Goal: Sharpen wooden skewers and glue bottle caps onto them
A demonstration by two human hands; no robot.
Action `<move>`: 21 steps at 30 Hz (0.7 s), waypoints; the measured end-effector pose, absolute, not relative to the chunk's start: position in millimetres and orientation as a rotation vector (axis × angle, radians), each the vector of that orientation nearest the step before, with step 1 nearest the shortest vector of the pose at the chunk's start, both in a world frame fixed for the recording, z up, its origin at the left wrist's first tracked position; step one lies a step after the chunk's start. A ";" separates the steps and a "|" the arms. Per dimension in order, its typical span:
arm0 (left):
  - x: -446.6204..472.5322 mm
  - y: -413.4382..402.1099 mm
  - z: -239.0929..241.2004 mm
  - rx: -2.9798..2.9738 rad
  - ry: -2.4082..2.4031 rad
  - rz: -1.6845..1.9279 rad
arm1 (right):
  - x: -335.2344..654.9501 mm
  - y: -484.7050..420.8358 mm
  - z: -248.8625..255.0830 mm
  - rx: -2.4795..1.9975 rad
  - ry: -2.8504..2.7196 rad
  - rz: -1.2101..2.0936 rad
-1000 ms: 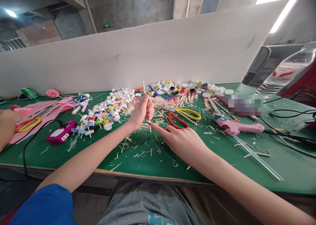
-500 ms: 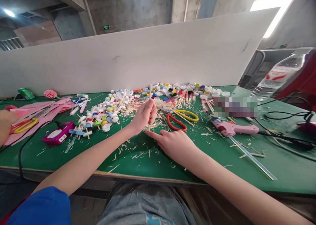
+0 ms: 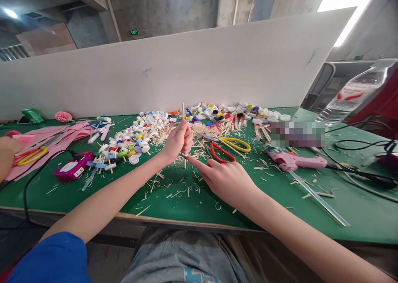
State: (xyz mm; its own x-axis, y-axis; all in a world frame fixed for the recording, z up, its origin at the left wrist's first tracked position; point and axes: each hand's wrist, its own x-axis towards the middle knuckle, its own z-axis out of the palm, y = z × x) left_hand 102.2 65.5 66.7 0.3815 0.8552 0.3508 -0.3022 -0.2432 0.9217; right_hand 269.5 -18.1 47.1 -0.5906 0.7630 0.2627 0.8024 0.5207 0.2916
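Observation:
My left hand [image 3: 178, 140] is closed round a thin wooden stick [image 3: 183, 111], holding it upright over the green table [image 3: 199, 200]. My right hand [image 3: 225, 177] lies just below and to the right, its index finger stretched out and touching the stick's lower end, the other fingers curled under. Red-handled scissors [image 3: 222, 152] and yellow-handled scissors [image 3: 238, 144] lie right behind my right hand. Wood shavings [image 3: 174, 189] are scattered beneath both hands.
Bottle caps on sticks [image 3: 130, 144] lie at left, loose coloured caps [image 3: 230, 109] at the back by a white board. A pink glue gun [image 3: 295, 163] with cable lies at right, a water bottle [image 3: 354, 92] beyond. Another person's hand [image 3: 6, 156] is at far left, beside pink sheets.
My left hand with the stick dipped toward the table and rose again a little. My right index finger followed, staying at the stick's lower end.

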 end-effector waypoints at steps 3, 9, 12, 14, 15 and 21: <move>102.2 64.4 66.6 1.434 0.542 1.184 | 269.3 -19.0 47.8 -1.367 -2.660 -0.545; 99.5 69.1 64.6 1.410 0.565 1.191 | 266.8 -16.8 51.8 -1.376 -2.691 -0.437; 97.1 73.4 62.2 1.361 0.571 1.211 | 265.5 -16.1 51.6 -1.403 -2.706 -0.420; 96.5 74.9 61.2 1.337 0.570 1.215 | 265.0 -16.1 51.1 -1.418 -2.712 -0.417; 96.6 75.0 61.1 1.332 0.569 1.215 | 264.9 -16.2 50.9 -1.417 -2.714 -0.421; 100.6 71.1 63.2 1.388 0.553 1.184 | 265.5 -19.0 50.4 -1.419 -2.734 -0.462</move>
